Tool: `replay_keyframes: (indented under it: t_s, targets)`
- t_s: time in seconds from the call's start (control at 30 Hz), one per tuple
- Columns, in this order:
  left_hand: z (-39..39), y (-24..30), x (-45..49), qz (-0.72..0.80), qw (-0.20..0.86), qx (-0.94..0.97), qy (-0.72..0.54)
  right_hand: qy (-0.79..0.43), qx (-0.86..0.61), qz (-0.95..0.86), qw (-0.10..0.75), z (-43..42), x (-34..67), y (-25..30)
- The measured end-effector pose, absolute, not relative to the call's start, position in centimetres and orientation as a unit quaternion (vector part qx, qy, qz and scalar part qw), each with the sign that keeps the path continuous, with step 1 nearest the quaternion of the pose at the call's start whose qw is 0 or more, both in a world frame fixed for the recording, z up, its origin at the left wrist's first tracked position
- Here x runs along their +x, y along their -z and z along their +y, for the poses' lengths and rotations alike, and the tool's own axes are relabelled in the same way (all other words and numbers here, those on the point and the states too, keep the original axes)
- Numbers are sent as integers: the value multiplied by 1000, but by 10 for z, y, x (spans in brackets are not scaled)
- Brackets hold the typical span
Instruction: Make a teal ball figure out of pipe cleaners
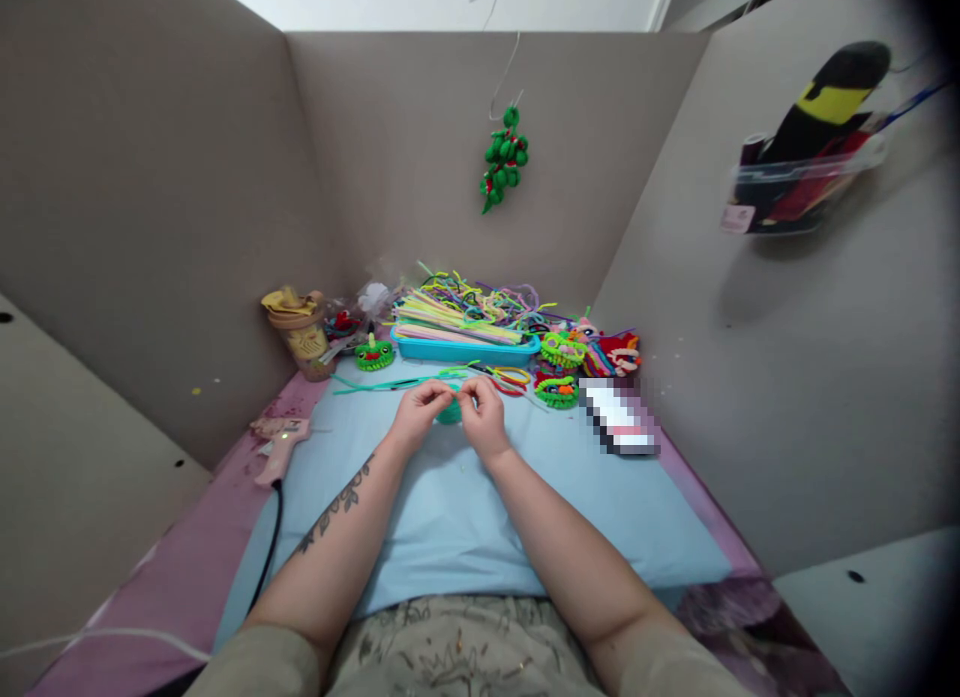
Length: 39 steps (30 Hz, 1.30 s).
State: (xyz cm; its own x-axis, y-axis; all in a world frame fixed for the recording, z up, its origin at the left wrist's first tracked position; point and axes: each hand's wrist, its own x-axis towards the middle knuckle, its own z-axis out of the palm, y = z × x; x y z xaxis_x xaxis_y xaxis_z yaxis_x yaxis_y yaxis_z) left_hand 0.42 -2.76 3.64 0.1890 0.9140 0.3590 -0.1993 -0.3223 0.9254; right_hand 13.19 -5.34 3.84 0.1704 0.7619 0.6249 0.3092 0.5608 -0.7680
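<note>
Over the middle of the blue-covered table, my left hand [418, 414] and my right hand [484, 417] meet at the fingertips. Both are closed in a pinch on a teal pipe cleaner [449, 414], which looks bent into a curved or coiled shape below the fingers. My fingers cover part of it, so its full form is hidden. Just beyond my left hand lie long teal pipe cleaners [375, 384]. Pliers with red and yellow handles [512, 379] rest behind my right hand.
A blue tray [469, 353] heaped with pipe cleaners stands at the back. Green frog-like figures [374, 353] sit beside it. On the left are a pink glue gun [283, 452] with a cord and a cup [301, 337]. A blurred-out phone-like object [619, 417] lies right.
</note>
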Motion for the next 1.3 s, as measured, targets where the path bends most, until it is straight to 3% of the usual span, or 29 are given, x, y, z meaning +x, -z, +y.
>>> replay_keyframes:
  t_s: [0.5,0.63,0.93,1.03,1.3]
  targets:
    - [-8,-32,-15,385,471,484,-630,-257,-452,-520,678,-27,161,-24]
    - [-7,-34,-18,412,465,484,-617,-225,-486,-487,690,-16,174,-15]
    - [0,-23,-21,443,457,536,-555,-209,-511,-617,560,-11,174,-3]
    - [3,-18,-21,454,418,585,-527,-170,-453,-708,515,-14,164,0]
    - [2,-6,-18,451,306,716,-436,-236,-435,-724,480,-12,159,11]
